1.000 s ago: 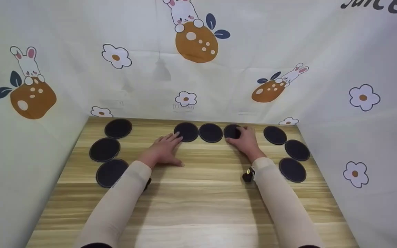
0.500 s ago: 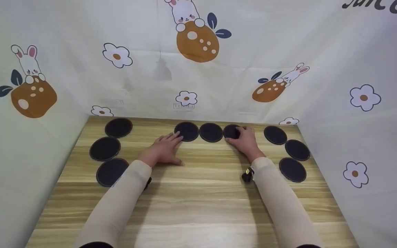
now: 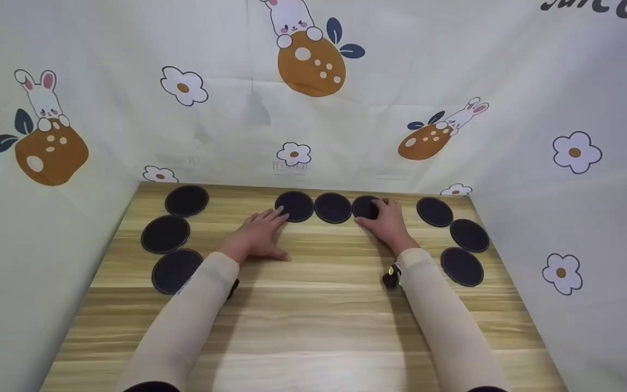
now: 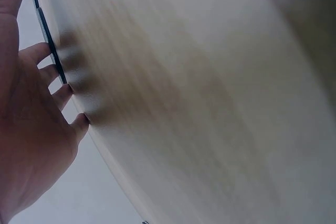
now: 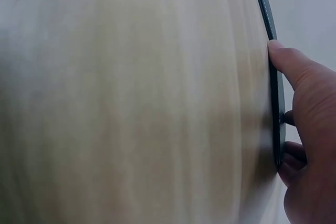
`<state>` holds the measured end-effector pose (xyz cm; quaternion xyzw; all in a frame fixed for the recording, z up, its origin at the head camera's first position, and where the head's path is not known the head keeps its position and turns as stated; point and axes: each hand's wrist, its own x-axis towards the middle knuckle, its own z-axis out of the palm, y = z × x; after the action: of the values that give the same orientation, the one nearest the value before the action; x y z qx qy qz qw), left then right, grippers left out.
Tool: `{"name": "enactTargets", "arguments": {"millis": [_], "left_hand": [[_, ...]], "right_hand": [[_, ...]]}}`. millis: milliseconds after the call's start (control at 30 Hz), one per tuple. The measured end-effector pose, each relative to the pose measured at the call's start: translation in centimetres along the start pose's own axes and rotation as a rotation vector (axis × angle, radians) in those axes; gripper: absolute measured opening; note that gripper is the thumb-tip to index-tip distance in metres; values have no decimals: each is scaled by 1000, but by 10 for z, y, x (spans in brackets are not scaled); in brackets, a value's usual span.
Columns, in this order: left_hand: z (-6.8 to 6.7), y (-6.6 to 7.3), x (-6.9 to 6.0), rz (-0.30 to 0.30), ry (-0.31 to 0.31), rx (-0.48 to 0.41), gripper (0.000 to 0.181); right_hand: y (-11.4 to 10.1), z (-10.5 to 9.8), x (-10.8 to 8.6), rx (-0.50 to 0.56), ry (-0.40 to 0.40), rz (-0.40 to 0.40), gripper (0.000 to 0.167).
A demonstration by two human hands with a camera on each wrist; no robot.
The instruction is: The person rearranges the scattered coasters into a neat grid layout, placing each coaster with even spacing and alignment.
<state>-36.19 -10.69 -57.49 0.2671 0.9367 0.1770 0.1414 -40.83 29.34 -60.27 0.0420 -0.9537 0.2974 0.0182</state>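
Observation:
Three round black coasters with stitched rims lie in a row at the table's far side: a left one (image 3: pixel 296 206), a middle one (image 3: pixel 333 208) and a right one (image 3: pixel 365 207). My left hand (image 3: pixel 256 235) is spread, its fingertips touching the left coaster's edge and the wood beside it; the thumb points away from the coaster. With thumb and fingers on opposite edges, my right hand (image 3: pixel 389 226) grips the right coaster flat on the table. In the right wrist view, the right hand (image 5: pixel 317 124) has its thumb and fingers along that coaster's rim (image 5: pixel 275 87).
Several more black coasters form two side groups: one at left (image 3: pixel 165 234), partly under the left sleeve (image 3: pixel 188 316), and one at right (image 3: pixel 469 236). A printed fabric wall (image 3: pixel 226 130) borders the wooden table (image 3: pixel 313 310) at the back and sides.

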Motion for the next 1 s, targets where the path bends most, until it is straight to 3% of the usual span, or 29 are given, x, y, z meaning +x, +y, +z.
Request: {"name": "enactTargets", "arguments": {"millis": [367,667,867,1000], "left_hand": [[-1,0,2,-11,-10,0,121],[-2,0,3,-12,-16,1,121],[1,-1,4,-17,-18,-2,121],[1,-1,3,-12,-16,16,122]], "right_hand": [[0,-1,-3,10,30,-18,89],[1,-2,-1,16,1,-5,94],[3,-10,-7,50,-23,8,102],[5,-21,-16,55,-4,-28,95]]}}
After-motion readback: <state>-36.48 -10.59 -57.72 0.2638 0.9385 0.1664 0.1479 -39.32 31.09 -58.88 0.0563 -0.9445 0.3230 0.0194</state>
